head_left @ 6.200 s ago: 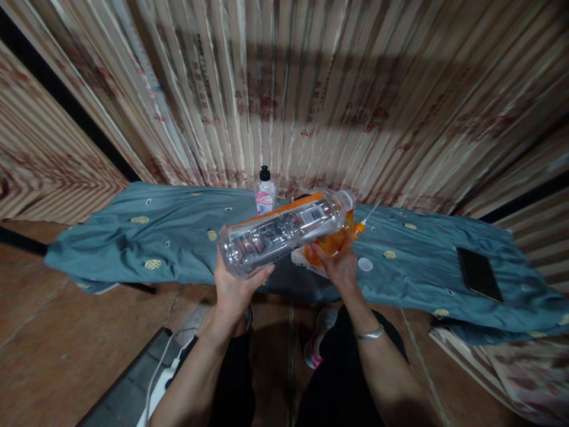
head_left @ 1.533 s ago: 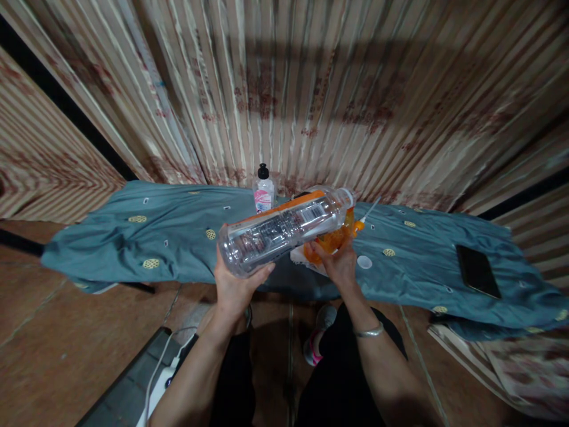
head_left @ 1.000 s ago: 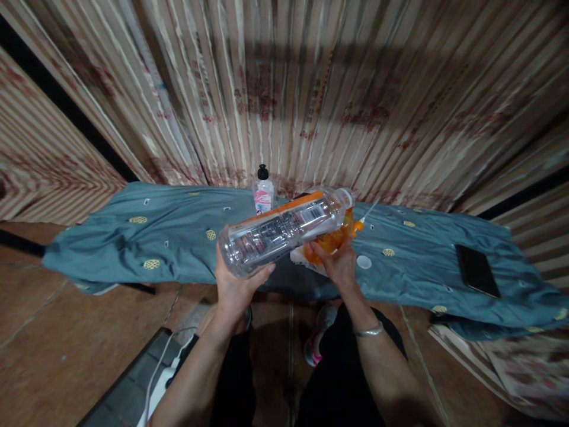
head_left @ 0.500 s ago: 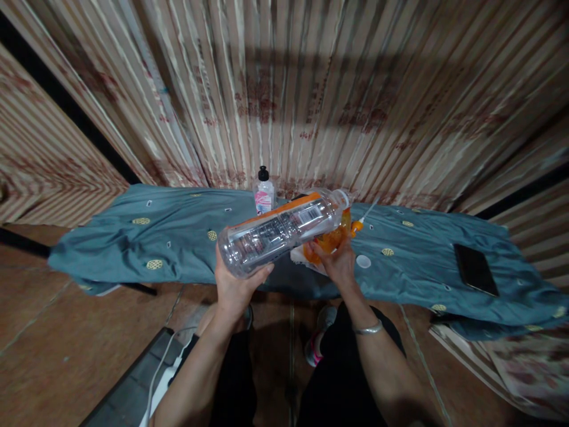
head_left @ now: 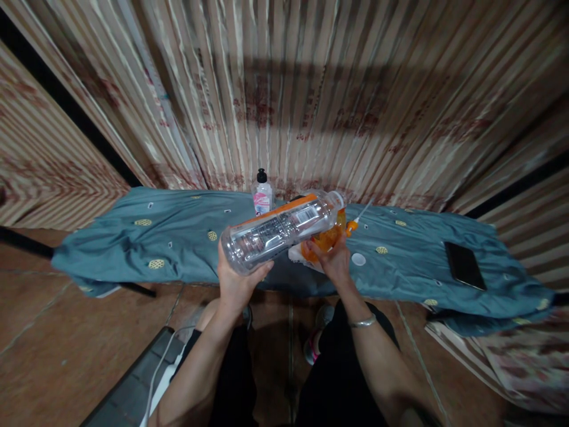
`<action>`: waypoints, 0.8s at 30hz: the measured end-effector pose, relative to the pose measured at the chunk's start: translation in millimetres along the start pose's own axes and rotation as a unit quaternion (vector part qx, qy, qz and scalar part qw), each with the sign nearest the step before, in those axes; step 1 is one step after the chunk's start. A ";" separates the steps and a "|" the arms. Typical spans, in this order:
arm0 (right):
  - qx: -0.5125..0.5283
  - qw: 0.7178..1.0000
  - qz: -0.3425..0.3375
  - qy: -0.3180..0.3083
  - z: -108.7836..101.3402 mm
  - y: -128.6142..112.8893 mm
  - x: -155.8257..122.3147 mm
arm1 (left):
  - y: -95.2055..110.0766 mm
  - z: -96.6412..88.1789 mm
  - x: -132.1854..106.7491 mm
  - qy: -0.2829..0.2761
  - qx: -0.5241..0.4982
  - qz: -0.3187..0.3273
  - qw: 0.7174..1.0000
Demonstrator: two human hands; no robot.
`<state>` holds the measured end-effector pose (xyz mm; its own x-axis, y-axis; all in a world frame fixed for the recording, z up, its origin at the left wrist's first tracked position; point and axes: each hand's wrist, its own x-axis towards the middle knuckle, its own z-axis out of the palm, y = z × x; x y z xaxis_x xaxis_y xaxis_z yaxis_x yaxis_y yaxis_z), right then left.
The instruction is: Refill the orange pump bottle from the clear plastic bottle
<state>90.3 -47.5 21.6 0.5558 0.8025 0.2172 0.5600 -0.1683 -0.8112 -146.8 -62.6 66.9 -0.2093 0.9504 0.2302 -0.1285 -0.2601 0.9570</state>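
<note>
Contents hard to make out, a clear bottle [head_left: 281, 230] tilts, mouth toward two o'clock, partly covering an orange bottle [head_left: 329, 239]. The left hand [head_left: 235, 283] grasps the clear one's base at its twelve o'clock; the right hand [head_left: 336, 260] grips the orange one at its eleven.

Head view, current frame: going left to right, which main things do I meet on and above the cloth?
Black-capped bottle → orange container in the right hand → white disc → black flat device. Left out: the clear bottle in the left hand, since its width overlaps the first two.
</note>
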 end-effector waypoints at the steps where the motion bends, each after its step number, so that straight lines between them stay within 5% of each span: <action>1: 0.001 1.000 0.001 0.001 0.3 0.7 0.0 | 0.2 0.3 -0.1 0.000 0.001 0.003 1.000; 24: -0.006 1.000 -0.009 -0.015 -1.9 -1.5 -0.4 | -1.4 1.0 1.5 -0.002 0.002 0.010 1.000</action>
<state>90.4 -48.7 23.7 0.5272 0.8219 0.2159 0.5773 -0.1600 -0.8007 -145.9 -60.6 66.0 -0.2072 0.9456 0.2509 -0.1204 -0.2792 0.9527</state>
